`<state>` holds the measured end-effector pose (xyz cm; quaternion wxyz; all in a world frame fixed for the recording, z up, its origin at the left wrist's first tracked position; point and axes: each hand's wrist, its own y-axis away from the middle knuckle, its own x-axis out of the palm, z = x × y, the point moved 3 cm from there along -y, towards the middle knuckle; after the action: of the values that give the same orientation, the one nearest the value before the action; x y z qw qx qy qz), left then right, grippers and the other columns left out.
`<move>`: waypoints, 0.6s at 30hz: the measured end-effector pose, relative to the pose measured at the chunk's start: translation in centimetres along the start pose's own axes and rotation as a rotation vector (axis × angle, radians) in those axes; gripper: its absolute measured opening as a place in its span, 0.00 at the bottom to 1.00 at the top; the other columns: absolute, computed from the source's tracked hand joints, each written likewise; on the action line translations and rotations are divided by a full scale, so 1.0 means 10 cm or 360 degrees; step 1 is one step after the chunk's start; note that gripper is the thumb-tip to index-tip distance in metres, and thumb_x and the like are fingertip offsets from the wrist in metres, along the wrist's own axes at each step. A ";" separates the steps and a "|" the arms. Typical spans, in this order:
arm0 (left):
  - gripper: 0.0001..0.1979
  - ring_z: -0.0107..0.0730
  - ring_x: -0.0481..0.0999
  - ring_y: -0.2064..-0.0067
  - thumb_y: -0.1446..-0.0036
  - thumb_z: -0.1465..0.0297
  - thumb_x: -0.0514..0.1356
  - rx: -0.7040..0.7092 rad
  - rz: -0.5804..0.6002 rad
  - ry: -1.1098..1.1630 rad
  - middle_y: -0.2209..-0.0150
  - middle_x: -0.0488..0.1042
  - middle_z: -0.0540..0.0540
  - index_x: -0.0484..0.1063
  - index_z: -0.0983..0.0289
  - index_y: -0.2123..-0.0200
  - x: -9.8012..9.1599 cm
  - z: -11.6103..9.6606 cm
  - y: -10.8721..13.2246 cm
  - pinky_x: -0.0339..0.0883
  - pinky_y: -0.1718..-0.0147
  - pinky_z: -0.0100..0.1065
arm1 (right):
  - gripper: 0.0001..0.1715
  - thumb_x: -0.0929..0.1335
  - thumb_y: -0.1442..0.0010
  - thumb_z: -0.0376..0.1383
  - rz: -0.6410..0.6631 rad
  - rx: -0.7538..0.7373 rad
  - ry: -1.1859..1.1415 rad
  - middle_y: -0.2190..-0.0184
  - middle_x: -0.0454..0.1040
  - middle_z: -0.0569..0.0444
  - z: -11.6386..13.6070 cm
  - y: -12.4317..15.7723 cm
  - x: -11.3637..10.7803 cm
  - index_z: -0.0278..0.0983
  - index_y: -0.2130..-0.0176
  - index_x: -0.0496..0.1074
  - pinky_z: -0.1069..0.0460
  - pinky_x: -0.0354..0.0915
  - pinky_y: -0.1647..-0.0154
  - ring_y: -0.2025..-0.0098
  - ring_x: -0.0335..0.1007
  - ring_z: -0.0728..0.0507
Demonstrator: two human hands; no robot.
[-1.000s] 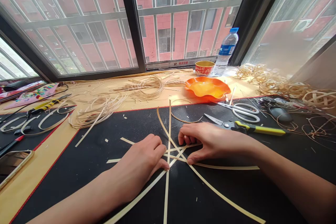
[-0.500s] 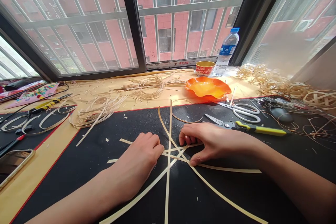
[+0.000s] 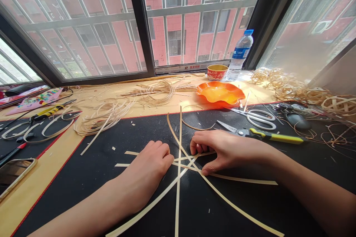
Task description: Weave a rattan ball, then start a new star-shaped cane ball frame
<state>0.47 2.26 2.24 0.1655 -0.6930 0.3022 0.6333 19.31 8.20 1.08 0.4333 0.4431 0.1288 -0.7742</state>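
Counter [image 3: 41, 177] carries a black mat [image 3: 97, 181], where thin strips [image 3: 178, 192] lie fanned, crossing mid-mat. Left hand [image 3: 150, 168], loosely curled, presses just left of the crossing. Right hand [image 3: 222, 152] pins it with spread thumb and fingertips, likely to keep springy strips flat. Shears [image 3: 264, 136] lie near.

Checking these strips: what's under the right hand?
Strips on the black mat run under the right hand; its thumb presses one. How they cross beneath the palm is hidden.
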 end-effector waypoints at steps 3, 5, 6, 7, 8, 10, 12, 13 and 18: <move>0.10 0.37 0.62 0.64 0.43 0.82 0.49 0.0010 0.0029 -0.0034 0.63 0.67 0.56 0.68 0.65 0.68 -0.02 -0.02 0.00 0.59 0.63 0.39 | 0.21 0.74 0.54 0.44 0.0002 0.0003 0.0000 0.64 0.70 0.56 0.00 -0.01 0.00 0.37 0.62 0.68 0.54 0.59 0.66 0.64 0.64 0.47; 0.10 0.37 0.62 0.64 0.44 0.82 0.50 0.0004 0.0041 -0.0048 0.63 0.67 0.56 0.68 0.65 0.68 -0.02 -0.02 0.00 0.59 0.63 0.38 | 0.21 0.74 0.53 0.44 0.0004 0.0000 0.0000 0.64 0.70 0.56 0.00 -0.01 0.00 0.37 0.62 0.68 0.54 0.59 0.66 0.64 0.64 0.47; 0.09 0.37 0.62 0.64 0.45 0.82 0.50 -0.0002 0.0050 -0.0051 0.62 0.67 0.56 0.68 0.65 0.68 -0.02 -0.02 -0.01 0.59 0.63 0.38 | 0.21 0.74 0.53 0.44 0.0007 -0.0002 -0.0002 0.64 0.70 0.56 0.00 0.00 0.00 0.37 0.62 0.68 0.54 0.60 0.66 0.64 0.64 0.47; 0.09 0.37 0.62 0.64 0.45 0.82 0.51 -0.0005 0.0061 -0.0057 0.62 0.67 0.56 0.68 0.65 0.68 -0.02 -0.02 -0.01 0.59 0.63 0.37 | 0.21 0.73 0.53 0.44 0.0006 -0.0008 -0.0003 0.64 0.70 0.55 0.00 0.00 0.00 0.37 0.62 0.68 0.54 0.60 0.66 0.64 0.64 0.47; 0.09 0.37 0.63 0.64 0.46 0.82 0.52 -0.0007 0.0070 -0.0065 0.62 0.67 0.56 0.68 0.65 0.68 -0.02 -0.02 -0.01 0.59 0.64 0.37 | 0.20 0.73 0.53 0.43 0.0004 -0.0016 -0.0003 0.64 0.70 0.55 0.00 0.00 0.00 0.37 0.62 0.68 0.54 0.60 0.66 0.63 0.64 0.47; 0.09 0.37 0.63 0.64 0.47 0.82 0.52 -0.0001 0.0084 -0.0085 0.62 0.67 0.57 0.67 0.65 0.68 -0.03 -0.02 -0.01 0.60 0.64 0.37 | 0.20 0.73 0.52 0.43 -0.0003 -0.0035 -0.0001 0.63 0.71 0.55 0.00 0.01 0.00 0.37 0.62 0.68 0.54 0.60 0.65 0.63 0.65 0.47; 0.09 0.38 0.63 0.63 0.48 0.83 0.52 0.0016 0.0103 -0.0097 0.62 0.67 0.57 0.67 0.65 0.68 -0.04 -0.03 -0.01 0.60 0.63 0.39 | 0.20 0.73 0.53 0.43 -0.0011 -0.0046 0.0007 0.64 0.71 0.55 0.00 0.01 0.00 0.37 0.62 0.68 0.54 0.60 0.66 0.64 0.64 0.47; 0.09 0.39 0.63 0.63 0.49 0.83 0.52 0.0023 0.0111 -0.0097 0.62 0.67 0.58 0.67 0.65 0.68 -0.05 -0.03 -0.01 0.60 0.62 0.40 | 0.20 0.73 0.53 0.43 -0.0015 -0.0045 0.0012 0.64 0.70 0.55 0.00 0.01 0.00 0.37 0.62 0.68 0.54 0.60 0.66 0.64 0.64 0.47; 0.10 0.39 0.63 0.64 0.49 0.83 0.51 0.0043 0.0144 -0.0100 0.62 0.68 0.58 0.67 0.66 0.68 -0.09 -0.06 -0.02 0.60 0.61 0.41 | 0.20 0.73 0.53 0.43 -0.0015 -0.0055 0.0026 0.65 0.70 0.55 0.01 0.00 0.00 0.37 0.62 0.68 0.54 0.60 0.67 0.65 0.64 0.48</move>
<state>1.06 2.26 3.15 0.1553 -0.6560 0.3364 0.6575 19.23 8.16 1.14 0.4362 0.4412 0.1477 -0.7702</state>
